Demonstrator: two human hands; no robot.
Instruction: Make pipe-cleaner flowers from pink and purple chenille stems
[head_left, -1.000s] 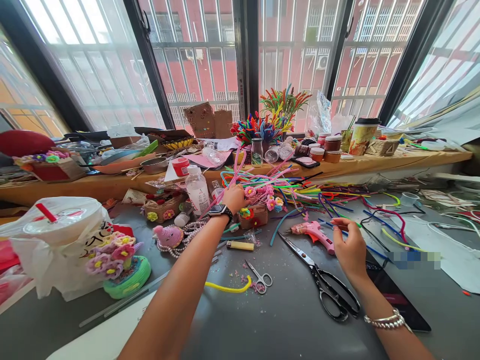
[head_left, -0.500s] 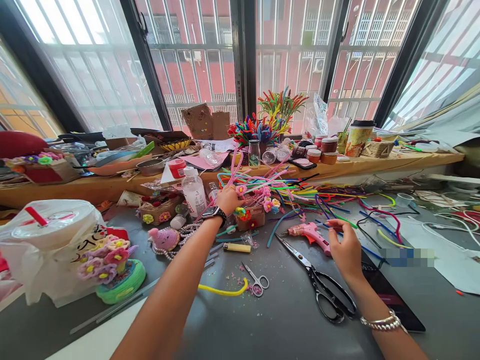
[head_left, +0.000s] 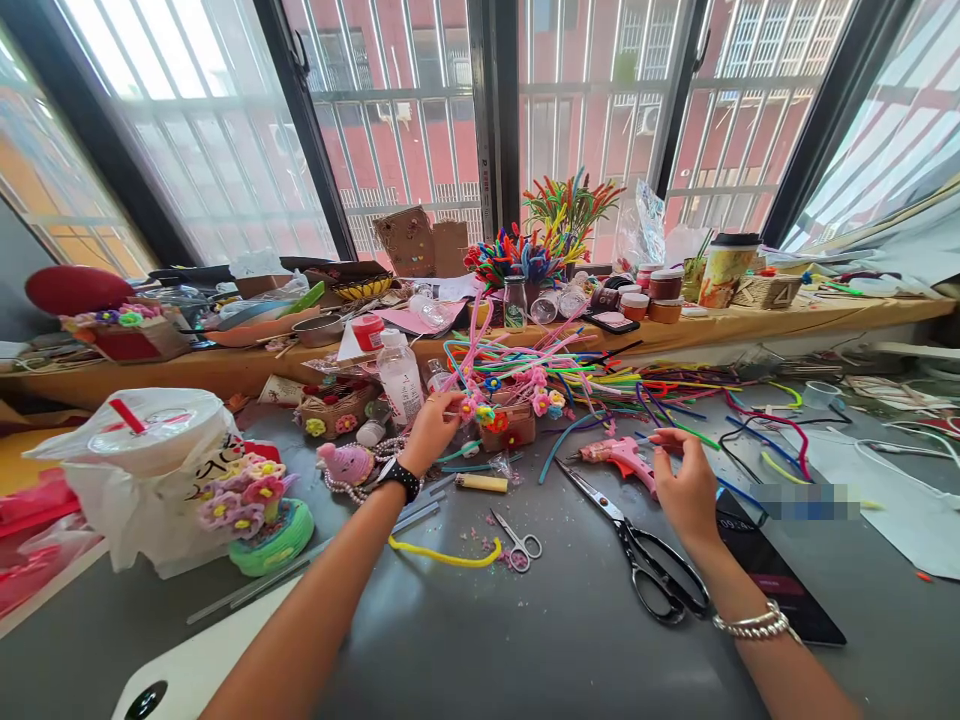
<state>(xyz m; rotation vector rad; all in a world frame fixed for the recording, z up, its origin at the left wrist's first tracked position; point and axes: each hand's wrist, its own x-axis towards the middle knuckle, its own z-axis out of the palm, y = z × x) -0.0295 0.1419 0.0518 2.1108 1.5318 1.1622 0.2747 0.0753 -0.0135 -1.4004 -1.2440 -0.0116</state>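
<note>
My left hand (head_left: 433,430) reaches to the small cardboard box (head_left: 517,428) of fuzzy flowers, its fingers pinched at a pink pipe-cleaner flower (head_left: 466,409); the exact grip is partly hidden. Beside that bloom are a blue flower (head_left: 492,384) and a yellow-green one (head_left: 486,416). Held above the table, my right hand (head_left: 684,485) has bent fingers, thumb apart, with nothing visible in it. Just left of it lies a pink glue gun (head_left: 621,455). Large black-handled scissors (head_left: 634,550) rest below the glue gun. Small scissors (head_left: 519,545) lie nearer the middle, by pink fuzz scraps.
Loose pipe cleaners (head_left: 592,375) spread behind the box. A yellow pipe cleaner (head_left: 446,556) and a lighter (head_left: 481,483) lie in front. At left stand a bagged drink cup (head_left: 154,440) and a flower pot ornament (head_left: 271,540). A tablet (head_left: 780,590) lies under my right forearm.
My left hand has drawn back leftward and slightly down, so more of the flowers in the box show. My right hand has barely moved. The view has shifted a little.
</note>
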